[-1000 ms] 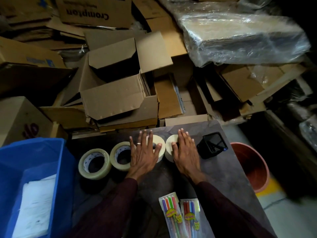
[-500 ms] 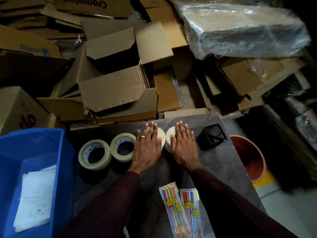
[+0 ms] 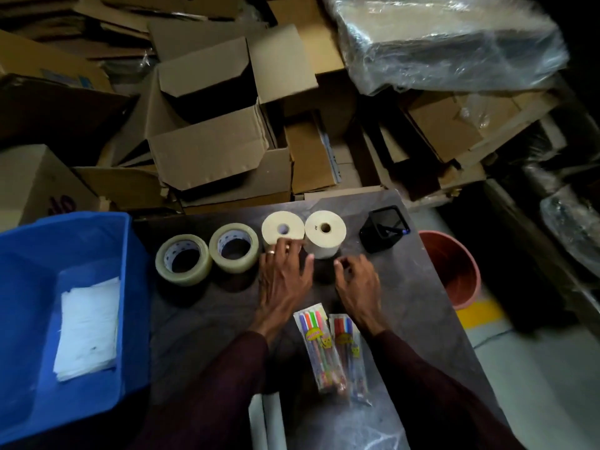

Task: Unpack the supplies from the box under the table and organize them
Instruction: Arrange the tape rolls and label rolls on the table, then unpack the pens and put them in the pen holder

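Though blurred, left hand (image 3: pixel 285 282) flat, seemingly on left roll (image 3: pixel 272 231); right hand (image 3: pixel 357 287) loose, near right roll (image 3: pixel 336 237).

Orange bucket (image 3: pixel 456 271), cardboard boxes (image 3: pixel 211 157) (open, piled)

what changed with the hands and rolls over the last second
Both hands drew back toward the person. The left hand, earlier flat on the left paper roll, now only touches its near side with fingertips; the right hand has left the right paper roll, fingers loosely curled. Paper rolls, tape rolls, pen packs and black holder stayed put.
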Action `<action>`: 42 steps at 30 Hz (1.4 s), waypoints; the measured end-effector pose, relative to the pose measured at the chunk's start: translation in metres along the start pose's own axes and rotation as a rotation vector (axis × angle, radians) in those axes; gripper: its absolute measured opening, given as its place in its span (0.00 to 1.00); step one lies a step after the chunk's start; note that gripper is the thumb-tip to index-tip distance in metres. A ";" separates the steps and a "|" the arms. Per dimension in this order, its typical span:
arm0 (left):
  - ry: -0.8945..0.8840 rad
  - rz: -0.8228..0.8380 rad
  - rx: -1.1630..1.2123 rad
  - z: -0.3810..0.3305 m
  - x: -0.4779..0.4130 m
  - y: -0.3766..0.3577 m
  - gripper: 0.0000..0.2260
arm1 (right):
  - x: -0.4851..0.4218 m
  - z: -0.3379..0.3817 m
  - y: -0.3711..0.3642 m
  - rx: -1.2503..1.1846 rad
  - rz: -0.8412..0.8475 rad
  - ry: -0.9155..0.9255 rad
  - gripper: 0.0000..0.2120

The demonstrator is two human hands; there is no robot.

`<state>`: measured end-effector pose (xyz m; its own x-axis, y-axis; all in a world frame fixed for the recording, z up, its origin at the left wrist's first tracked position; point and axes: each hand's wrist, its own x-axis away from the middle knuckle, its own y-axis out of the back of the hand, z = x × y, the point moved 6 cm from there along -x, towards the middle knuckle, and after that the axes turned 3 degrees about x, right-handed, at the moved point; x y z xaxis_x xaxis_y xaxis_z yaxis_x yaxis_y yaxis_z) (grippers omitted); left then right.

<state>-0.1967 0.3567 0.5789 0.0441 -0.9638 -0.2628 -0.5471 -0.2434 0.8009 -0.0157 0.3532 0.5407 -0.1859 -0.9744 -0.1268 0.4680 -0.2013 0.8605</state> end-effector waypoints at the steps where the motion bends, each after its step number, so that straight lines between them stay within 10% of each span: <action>1: 0.059 0.030 0.063 -0.002 0.017 -0.004 0.12 | 0.012 -0.009 0.001 -0.061 0.031 -0.039 0.07; 8: 0.713 0.274 0.384 0.015 0.133 -0.067 0.18 | 0.086 -0.053 0.003 -0.279 0.358 -0.218 0.05; 18: 1.171 0.064 0.503 -0.012 0.200 -0.074 0.24 | 0.153 -0.069 -0.001 -0.319 0.602 -0.214 0.08; 22: 1.186 0.062 0.635 -0.026 0.201 -0.076 0.11 | 0.160 -0.071 -0.008 -0.388 0.608 -0.227 0.06; 34: 1.177 0.051 1.215 -0.048 0.190 -0.062 0.12 | 0.142 -0.065 0.022 -0.736 0.631 -0.303 0.08; 42: 1.109 0.028 1.535 -0.063 0.143 -0.054 0.05 | 0.141 -0.057 0.051 -1.221 0.771 -0.698 0.12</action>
<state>-0.1079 0.2252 0.5322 0.1255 -0.7424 0.6581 -0.6985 -0.5372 -0.4728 0.0315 0.2002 0.5388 0.2304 -0.7110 0.6644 0.9460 0.0036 -0.3242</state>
